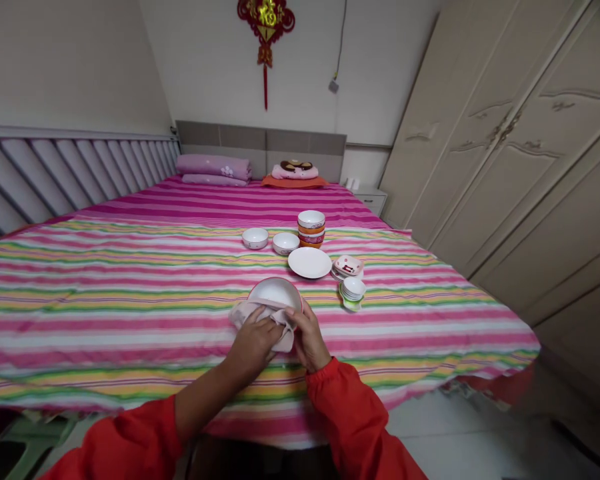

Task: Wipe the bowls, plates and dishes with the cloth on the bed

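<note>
A white bowl with a pinkish rim [275, 291] is tilted toward me above the striped cloth. My right hand [309, 335] grips its right side, thumb over the rim. Inside the near part of the bowl, my left hand [256, 340] presses a pale pink cloth [283, 340]; its fingers are closed on the cloth and partly hidden in its folds. Just beyond the bowl lies a white plate [310, 263]. Two white bowls, one on the left [255, 238] and another beside it [285, 243], stand near a stack of bowls [311, 230].
Small dishes [349, 266] and a stack of little white bowls [353, 288] on a green dish sit at the right. The striped cloth [130, 320] covers the bed. Folded bedding [214, 168] lies by the headboard [305, 143]. A wardrobe [505, 147] stands right.
</note>
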Motion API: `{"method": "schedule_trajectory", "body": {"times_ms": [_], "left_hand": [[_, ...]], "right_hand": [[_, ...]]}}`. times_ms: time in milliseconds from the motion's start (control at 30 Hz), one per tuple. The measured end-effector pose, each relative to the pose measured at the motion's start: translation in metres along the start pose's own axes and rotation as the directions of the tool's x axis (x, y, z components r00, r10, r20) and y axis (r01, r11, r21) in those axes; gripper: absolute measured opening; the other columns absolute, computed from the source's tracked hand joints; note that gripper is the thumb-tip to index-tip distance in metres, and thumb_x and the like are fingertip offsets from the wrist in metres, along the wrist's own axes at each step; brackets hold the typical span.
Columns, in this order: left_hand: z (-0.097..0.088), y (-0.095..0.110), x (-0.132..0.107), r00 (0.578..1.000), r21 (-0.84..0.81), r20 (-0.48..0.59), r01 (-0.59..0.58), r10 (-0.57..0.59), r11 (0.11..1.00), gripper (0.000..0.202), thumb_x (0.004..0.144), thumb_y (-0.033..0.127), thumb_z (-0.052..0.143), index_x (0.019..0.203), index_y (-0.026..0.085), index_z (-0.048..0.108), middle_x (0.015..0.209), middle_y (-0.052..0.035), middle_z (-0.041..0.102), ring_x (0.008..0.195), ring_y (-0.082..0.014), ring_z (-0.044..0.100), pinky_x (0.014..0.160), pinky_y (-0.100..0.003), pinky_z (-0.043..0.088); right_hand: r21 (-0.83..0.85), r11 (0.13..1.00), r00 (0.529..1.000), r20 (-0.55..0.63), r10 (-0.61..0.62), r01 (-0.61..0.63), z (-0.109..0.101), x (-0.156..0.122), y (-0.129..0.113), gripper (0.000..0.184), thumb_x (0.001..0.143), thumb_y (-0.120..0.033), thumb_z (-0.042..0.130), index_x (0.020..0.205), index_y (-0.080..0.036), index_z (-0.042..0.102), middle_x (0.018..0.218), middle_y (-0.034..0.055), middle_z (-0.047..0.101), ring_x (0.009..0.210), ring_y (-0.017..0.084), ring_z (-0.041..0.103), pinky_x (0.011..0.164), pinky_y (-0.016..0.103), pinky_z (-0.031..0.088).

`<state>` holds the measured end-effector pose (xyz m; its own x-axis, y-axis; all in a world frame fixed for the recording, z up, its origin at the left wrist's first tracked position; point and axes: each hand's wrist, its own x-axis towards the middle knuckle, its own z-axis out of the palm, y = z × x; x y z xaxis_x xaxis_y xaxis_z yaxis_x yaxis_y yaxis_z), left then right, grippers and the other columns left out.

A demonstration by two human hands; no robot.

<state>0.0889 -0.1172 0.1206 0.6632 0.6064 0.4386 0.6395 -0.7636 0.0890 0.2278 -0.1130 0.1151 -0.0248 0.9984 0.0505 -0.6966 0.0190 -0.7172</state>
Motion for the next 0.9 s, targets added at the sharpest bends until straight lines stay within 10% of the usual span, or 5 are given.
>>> {"method": "schedule_trajectory", "body": {"times_ms": [133, 333, 500, 733, 900], "left_hand": [[-0.009, 0.021, 0.007, 0.991, -0.179, 0.114, 0.089, -0.069, 0.980, 0.025, 0.092, 0.029, 0.040, 0.102, 0.017, 0.060, 0.104, -0.0088, 0.068, 0.100, -0.0207, 0.060, 0.097, -0.040, 0.042], [-0.003, 0.007, 0.007, 0.979, 0.033, 0.206, -0.002, -0.005, 0.999, 0.062, 0.083, 0.062, 0.043, 0.112, 0.009, 0.059, 0.107, -0.0185, 0.066, 0.114, -0.0320, 0.055, 0.107, -0.057, 0.024], [-0.007, 0.001, 0.003, 0.976, 0.136, 0.206, 0.049, -0.077, 0.990, 0.060, 0.081, 0.061, 0.048, 0.104, 0.009, 0.066, 0.099, -0.0187, 0.070, 0.115, -0.0333, 0.054, 0.109, -0.054, 0.022], [-0.024, 0.014, -0.003, 0.963, -0.145, 0.259, -0.035, 0.072, 0.989, 0.047, 0.087, 0.051, 0.046, 0.117, 0.018, 0.061, 0.120, -0.0130, 0.064, 0.116, -0.0263, 0.054, 0.103, -0.044, 0.033], [-0.008, -0.006, 0.001, 0.978, 0.025, 0.204, -0.046, 0.040, 0.999, 0.053, 0.076, 0.056, 0.059, 0.109, 0.015, 0.064, 0.119, -0.0172, 0.064, 0.121, -0.0316, 0.050, 0.106, -0.052, 0.027]], "right_hand": [[-0.018, 1.000, 0.999, 0.038, 0.020, -0.020, 0.000, -0.002, 0.002, 0.063, 0.071, -0.027, 0.070, 0.131, -0.024, 0.050, 0.109, 0.0018, 0.067, 0.093, 0.019, 0.063, 0.082, 0.029, 0.048], [-0.099, 0.995, 0.999, 0.040, 0.020, -0.016, -0.006, -0.003, 0.000, 0.045, 0.073, -0.028, 0.067, 0.117, -0.020, 0.061, 0.108, 0.0031, 0.069, 0.100, 0.021, 0.061, 0.086, 0.030, 0.047], [-0.132, 0.991, 1.000, -0.017, 0.020, -0.022, -0.009, -0.003, -0.003, 0.044, 0.072, -0.032, 0.068, 0.114, -0.018, 0.064, 0.103, 0.0041, 0.070, 0.092, 0.021, 0.063, 0.077, 0.030, 0.049], [-0.135, 0.991, 1.000, 0.020, 0.021, -0.018, -0.009, -0.005, 0.006, 0.031, 0.075, -0.035, 0.066, 0.101, -0.018, 0.068, 0.094, 0.0027, 0.071, 0.086, 0.020, 0.063, 0.077, 0.030, 0.048], [-0.133, 0.991, 1.000, -0.002, -0.005, 0.005, -0.009, -0.005, 0.002, 0.035, 0.074, -0.030, 0.066, 0.107, -0.018, 0.066, 0.100, 0.0034, 0.071, 0.092, 0.020, 0.063, 0.079, 0.029, 0.048]]}}
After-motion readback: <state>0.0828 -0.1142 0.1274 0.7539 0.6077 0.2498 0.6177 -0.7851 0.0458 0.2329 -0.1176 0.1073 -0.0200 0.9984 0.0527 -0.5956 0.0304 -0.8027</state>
